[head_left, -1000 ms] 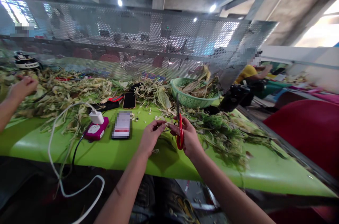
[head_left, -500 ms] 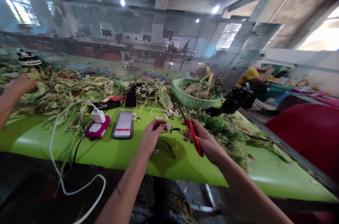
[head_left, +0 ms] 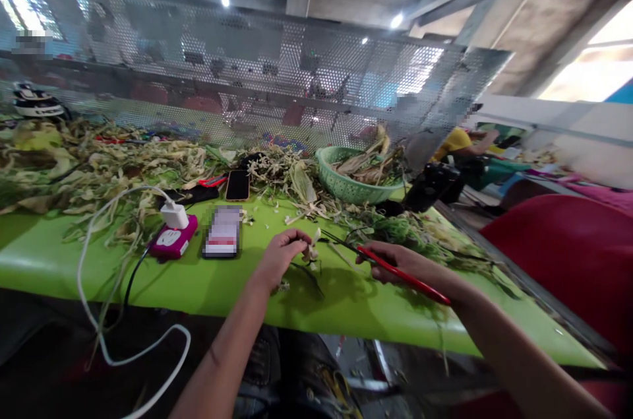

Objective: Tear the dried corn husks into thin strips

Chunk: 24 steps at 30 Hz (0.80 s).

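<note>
A perforated metal screen [head_left: 237, 69] runs along the far side of the long green bench [head_left: 232, 287], with a red chair [head_left: 564, 241] to the right. Dried leaves [head_left: 113, 168] spread over the bench's left half. At the back stands a pale green plastic basket [head_left: 356, 189] with a pierced wall, holding brown, dried stalks and leaves, some rising above its rim. The black-and-white thing at far left, perhaps a helmet [head_left: 35, 103], bears lettering too blurred to read. The right hand [head_left: 403, 265] has its grip closed round red-handled scissors [head_left: 420, 286], blades pointing left; the left hand [head_left: 285, 254] has a narrow pinch grip. Near the front lies a magenta power block [head_left: 173, 239] with a pale, unreadable label and a white charger [head_left: 175, 213] plugged in; beside it, a phone [head_left: 221, 234] whose lit screen is pixelated. Smallest, a pale flower [head_left: 315, 244] sits at the left fingertips, just beside the scissor tips.
</note>
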Each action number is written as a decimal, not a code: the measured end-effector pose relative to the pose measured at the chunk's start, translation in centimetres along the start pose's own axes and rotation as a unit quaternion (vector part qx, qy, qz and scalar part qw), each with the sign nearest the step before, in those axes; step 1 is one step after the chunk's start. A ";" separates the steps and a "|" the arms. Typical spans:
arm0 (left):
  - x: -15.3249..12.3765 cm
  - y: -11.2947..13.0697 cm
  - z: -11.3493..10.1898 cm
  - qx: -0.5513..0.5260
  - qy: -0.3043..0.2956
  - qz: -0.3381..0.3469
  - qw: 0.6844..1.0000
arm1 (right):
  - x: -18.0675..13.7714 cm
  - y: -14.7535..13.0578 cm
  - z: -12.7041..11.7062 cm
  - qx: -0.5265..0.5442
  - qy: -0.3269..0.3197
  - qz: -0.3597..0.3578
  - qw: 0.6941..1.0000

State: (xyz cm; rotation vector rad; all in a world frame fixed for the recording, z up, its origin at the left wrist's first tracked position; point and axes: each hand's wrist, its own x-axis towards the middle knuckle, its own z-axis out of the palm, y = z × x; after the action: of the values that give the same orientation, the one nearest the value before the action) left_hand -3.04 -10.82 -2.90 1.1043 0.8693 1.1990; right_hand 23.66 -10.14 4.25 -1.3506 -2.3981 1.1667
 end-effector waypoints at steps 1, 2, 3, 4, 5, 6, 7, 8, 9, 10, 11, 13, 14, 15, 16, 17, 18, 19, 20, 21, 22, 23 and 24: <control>0.0 -0.1 0.0 -0.003 -0.013 -0.009 1.000 | -0.1 0.2 -0.1 0.012 -0.014 0.001 1.000; 0.0 -0.2 0.0 -0.007 -0.026 -0.018 0.999 | -0.2 0.2 -0.2 0.024 -0.023 0.003 0.999; 0.0 -0.3 0.0 -0.009 -0.038 -0.025 0.999 | -0.3 0.1 -0.3 0.034 -0.030 0.007 0.999; 0.0 -0.4 0.0 -0.010 -0.049 -0.029 0.998 | -0.4 -0.1 -0.3 0.042 -0.034 0.012 0.998; 0.0 -0.4 0.0 -0.009 -0.057 -0.032 0.998 | -0.5 -0.3 -0.3 0.047 -0.037 0.016 0.998; -0.1 -0.4 0.0 -0.007 -0.064 -0.035 0.997 | -0.5 -0.5 -0.3 0.047 -0.041 0.018 0.998; -0.1 -0.3 0.0 -0.005 -0.069 -0.040 0.997 | -0.6 -0.7 -0.3 0.045 -0.044 0.018 0.998; -0.2 -0.2 0.0 -0.005 -0.072 -0.045 0.996 | -0.7 -0.9 -0.4 0.040 -0.048 0.016 0.998; -0.3 -0.1 0.0 -0.008 -0.076 -0.052 0.996 | -0.7 -0.9 -0.4 0.033 -0.050 0.014 0.998; -0.4 0.0 0.0 -0.013 -0.082 -0.060 0.995 | -0.8 -0.9 -0.4 0.027 -0.051 0.012 0.998; -0.5 0.2 0.0 -0.017 -0.087 -0.068 0.994 | -0.8 -0.8 -0.4 0.021 -0.051 0.012 0.998; -0.7 0.4 0.0 -0.023 -0.099 -0.079 0.992 | -0.9 -0.5 -0.3 0.015 -0.050 0.015 0.999; -0.7 0.4 0.0 -0.022 -0.104 -0.083 0.991 | -0.9 -0.4 -0.3 0.015 -0.050 0.016 0.999; -0.7 0.4 0.1 -0.021 -0.109 -0.084 0.990 | -0.9 -0.3 -0.2 0.015 -0.049 0.016 0.999; -0.7 0.4 0.0 -0.019 -0.113 -0.082 0.990 | -0.9 -0.2 -0.1 0.015 -0.049 0.017 0.999; -0.6 0.4 0.0 -0.016 -0.115 -0.080 0.990 | -0.9 -0.2 -0.1 0.016 -0.048 0.017 0.999; -0.6 0.3 0.0 -0.015 -0.117 -0.078 0.990 | -1.0 -0.2 0.0 0.017 -0.046 0.019 0.999; -0.5 0.2 0.0 -0.015 -0.118 -0.077 0.990 | -1.0 -0.3 0.0 0.019 -0.045 0.021 0.999; -0.5 0.2 0.0 -0.016 -0.118 -0.077 0.990 | -1.0 -0.4 0.0 0.022 -0.043 0.024 0.999; -0.4 0.1 -0.1 -0.018 -0.117 -0.078 0.990 | -1.0 -0.4 0.1 0.023 -0.041 0.026 0.999; -0.4 0.1 -0.1 -0.021 -0.116 -0.080 0.990 | -1.1 -0.5 0.1 0.024 -0.039 0.027 0.999; -0.4 0.1 -0.1 -0.023 -0.114 -0.083 0.990 | -1.1 -0.5 0.1 0.024 -0.037 0.027 0.999; -0.4 0.1 0.0 -0.024 -0.112 -0.085 0.990 | -1.1 -0.5 0.1 0.025 -0.036 0.027 0.999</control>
State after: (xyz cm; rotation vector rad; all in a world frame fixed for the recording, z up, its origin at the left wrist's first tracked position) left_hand -3.18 -11.22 -2.82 1.0802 0.7414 0.9307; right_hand 23.91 -11.20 4.82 -1.3905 -2.3773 1.3001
